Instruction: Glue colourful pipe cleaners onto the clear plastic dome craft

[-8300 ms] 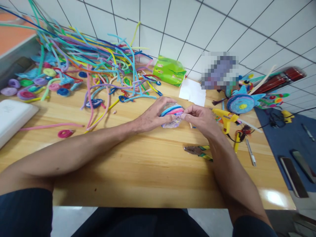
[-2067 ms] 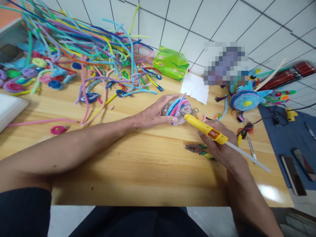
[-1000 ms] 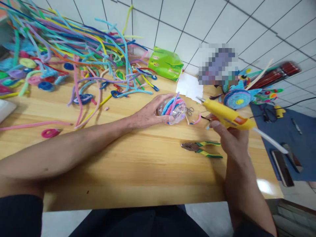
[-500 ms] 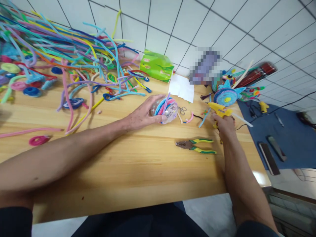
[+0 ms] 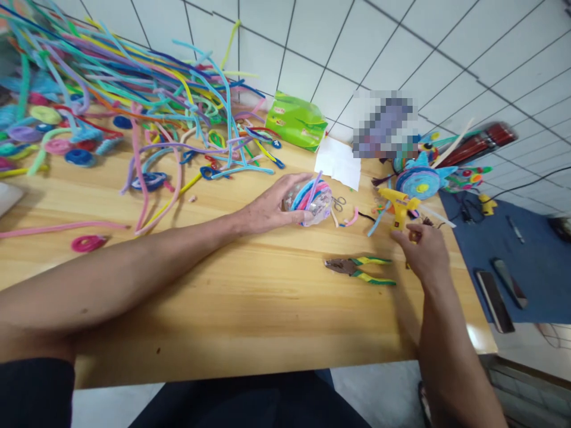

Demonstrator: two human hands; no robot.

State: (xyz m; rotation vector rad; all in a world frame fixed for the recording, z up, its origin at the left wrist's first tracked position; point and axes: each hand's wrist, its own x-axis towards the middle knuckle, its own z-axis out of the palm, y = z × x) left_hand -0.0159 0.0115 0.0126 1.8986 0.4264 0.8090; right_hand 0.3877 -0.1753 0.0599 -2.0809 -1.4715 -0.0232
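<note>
My left hand (image 5: 279,209) is wrapped round a clear, rounded object (image 5: 322,209) with blue, pink and purple fuzzy strips on it. A purple strip sticks up from its top. My right hand (image 5: 422,245) is just below and right of a yellow glue gun (image 5: 398,205), its thumb and fingers apart near the handle's lower end. A pale glue stick extends from the gun's rear. Pliers (image 5: 341,266) with green and yellow handles lie in front of the hands. Small scissors (image 5: 339,203) and short strip pieces (image 5: 352,217) lie between the hands.
Many coloured fuzzy strips (image 5: 147,77) and coils cover the table's left and back. A green packet (image 5: 297,122) and white paper (image 5: 338,163) lie near the tiled wall. Right are a blue decorated figure (image 5: 419,181), a cable and dark phones (image 5: 495,301).
My right hand has drawn back from the glue gun's handle and its fingers have parted. The left hand keeps its hold. The camera view has shifted, so most things appear further right.
</note>
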